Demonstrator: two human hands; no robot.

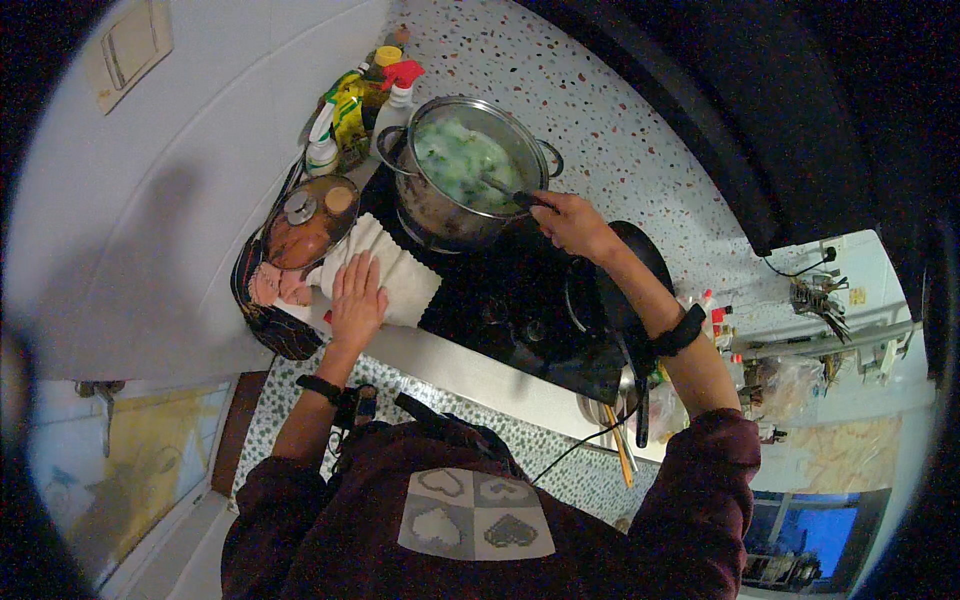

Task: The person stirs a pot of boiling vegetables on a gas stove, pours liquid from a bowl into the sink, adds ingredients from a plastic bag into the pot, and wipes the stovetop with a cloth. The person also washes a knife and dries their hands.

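My right hand [571, 225] grips the black handle of a utensil [517, 196], whose far end dips into a large two-handled metal pot [435, 214]. Pale green, foamy food [465, 157] fills much of the pot, which stands on the black cooktop [495, 300]. On a cream cloth [401, 277] at the cooktop's left edge lies my left hand [357, 296], palm down with its fingers extended. A glass lid with a knob [300, 240] and a pink cloth [277, 285] are just left of that hand.
Spray bottles [322, 150] and a yellow-labelled bottle [349, 112] line the wall left of the pot. A dark pan [637, 262] sits on the right of the cooktop, under my right forearm. Orange-brown sticks or utensil handles [621, 450] jut over the counter's front edge.
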